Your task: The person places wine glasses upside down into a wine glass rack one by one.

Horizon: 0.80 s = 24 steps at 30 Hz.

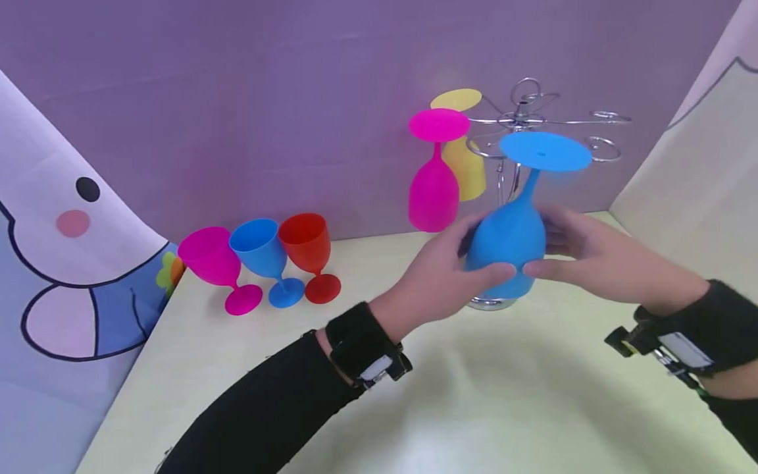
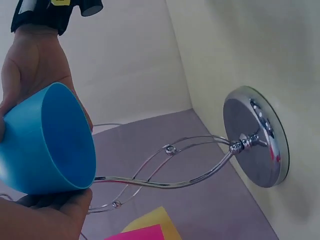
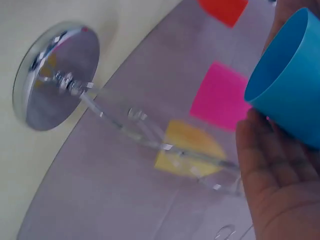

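Observation:
A blue plastic goblet [image 1: 506,240] is held upside down in front of a chrome wire glass rack [image 1: 520,120], its round foot on top. My left hand [image 1: 435,280] grips its bowl from the left, thumb across the front. From the right, my right hand [image 1: 604,257] holds the same bowl, thumb near the other thumb and fingers partly hidden behind it. The goblet's open rim [image 2: 65,135] shows in the left wrist view. On the rack's left side, a pink goblet [image 1: 434,197] and a yellow goblet [image 1: 472,171] hang upside down.
Left on the pale table [image 1: 474,408] stand a pink goblet [image 1: 210,255], a blue goblet [image 1: 260,250] and a red goblet [image 1: 306,243], all upright. The rack's round chrome base [image 2: 245,125] rests on the table. A purple backdrop [image 1: 237,99] rises behind.

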Motion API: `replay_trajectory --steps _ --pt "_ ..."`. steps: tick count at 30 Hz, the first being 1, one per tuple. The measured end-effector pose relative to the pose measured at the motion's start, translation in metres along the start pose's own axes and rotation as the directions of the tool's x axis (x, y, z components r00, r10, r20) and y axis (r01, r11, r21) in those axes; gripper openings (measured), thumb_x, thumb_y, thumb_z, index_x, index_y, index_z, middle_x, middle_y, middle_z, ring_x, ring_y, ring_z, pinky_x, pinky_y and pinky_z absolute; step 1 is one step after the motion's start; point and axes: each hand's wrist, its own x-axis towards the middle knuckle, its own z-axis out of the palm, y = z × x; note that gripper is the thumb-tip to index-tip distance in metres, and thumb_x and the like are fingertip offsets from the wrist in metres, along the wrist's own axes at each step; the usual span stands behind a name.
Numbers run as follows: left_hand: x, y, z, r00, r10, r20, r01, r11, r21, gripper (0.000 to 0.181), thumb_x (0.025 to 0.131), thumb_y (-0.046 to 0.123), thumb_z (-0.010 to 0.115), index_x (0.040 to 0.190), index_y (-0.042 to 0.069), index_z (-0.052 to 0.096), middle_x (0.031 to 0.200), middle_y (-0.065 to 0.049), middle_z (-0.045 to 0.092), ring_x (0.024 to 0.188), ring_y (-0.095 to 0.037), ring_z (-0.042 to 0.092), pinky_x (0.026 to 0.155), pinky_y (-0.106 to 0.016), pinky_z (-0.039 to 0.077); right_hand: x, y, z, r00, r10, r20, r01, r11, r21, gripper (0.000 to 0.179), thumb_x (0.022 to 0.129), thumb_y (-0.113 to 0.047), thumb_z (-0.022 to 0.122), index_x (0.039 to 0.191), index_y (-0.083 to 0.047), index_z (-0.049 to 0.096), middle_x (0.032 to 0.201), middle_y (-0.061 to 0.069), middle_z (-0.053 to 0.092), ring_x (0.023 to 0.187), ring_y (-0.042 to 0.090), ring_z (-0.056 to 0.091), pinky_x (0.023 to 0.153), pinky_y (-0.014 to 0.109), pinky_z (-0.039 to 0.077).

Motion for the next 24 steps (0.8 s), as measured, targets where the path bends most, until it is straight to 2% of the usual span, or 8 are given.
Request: replay_trajectory --steps 3,6,10,19,24 --pt "0.015 0.001 0.002 1.000 0.004 0.007 -0.004 1.000 0.021 0.076 0.087 0.045 0.070 0.151 0.028 0.032 0.139 0.008 0.045 0.124 -0.017 0.048 0.083 -0.032 0.056 0.005 0.009 -0.009 0.999 0.045 0.010 -0.045 0.998 0.033 0.078 0.094 -0.031 0.065 0.155 -0.015 0.020 0.151 0.009 0.037 0.132 0.040 0.043 0.094 0.055 0.047" --pt "0.026 0.000 -0.001 0.999 -0.037 0.017 0.037 0.998 0.048 0.077 0.088 0.047 0.069 0.152 0.028 0.031 0.139 0.008 0.045 0.123 -0.019 0.049 0.082 -0.034 0.057 0.009 0.015 -0.010 0.994 0.111 0.013 -0.112 0.992 0.058 0.079 0.095 -0.040 0.061 0.157 -0.018 0.017 0.152 0.009 0.036 0.133 0.040 0.041 0.094 0.055 0.048" --pt "0.034 -0.002 -0.007 0.995 -0.095 0.030 0.093 0.994 0.056 0.078 0.088 0.050 0.067 0.152 0.025 0.031 0.138 0.005 0.048 0.122 -0.020 0.050 0.082 -0.036 0.057 0.016 0.021 -0.008 0.989 0.151 0.007 -0.151 0.987 0.057 0.079 0.096 -0.046 0.057 0.158 -0.020 0.015 0.154 0.009 0.033 0.136 0.040 0.037 0.095 0.059 0.046" --pt "0.040 -0.009 -0.015 0.986 -0.166 -0.002 0.166 0.986 0.021 0.075 0.087 0.057 0.064 0.148 0.022 0.037 0.134 0.005 0.051 0.121 -0.019 0.051 0.087 -0.039 0.055 0.033 0.016 -0.007 0.988 0.151 0.025 -0.152 0.984 0.089 0.075 0.095 -0.053 0.055 0.156 -0.024 0.022 0.150 0.003 0.039 0.137 0.033 0.037 0.099 0.061 0.042" --pt "0.040 -0.013 -0.020 0.985 -0.172 -0.030 0.173 0.985 0.008 0.076 0.087 0.056 0.065 0.148 0.020 0.037 0.136 0.005 0.051 0.124 -0.019 0.050 0.091 -0.041 0.054 0.044 0.010 -0.006 0.992 0.123 0.029 -0.125 0.989 0.080 0.077 0.093 -0.053 0.057 0.155 -0.023 0.024 0.148 0.002 0.041 0.136 0.030 0.039 0.100 0.057 0.044"
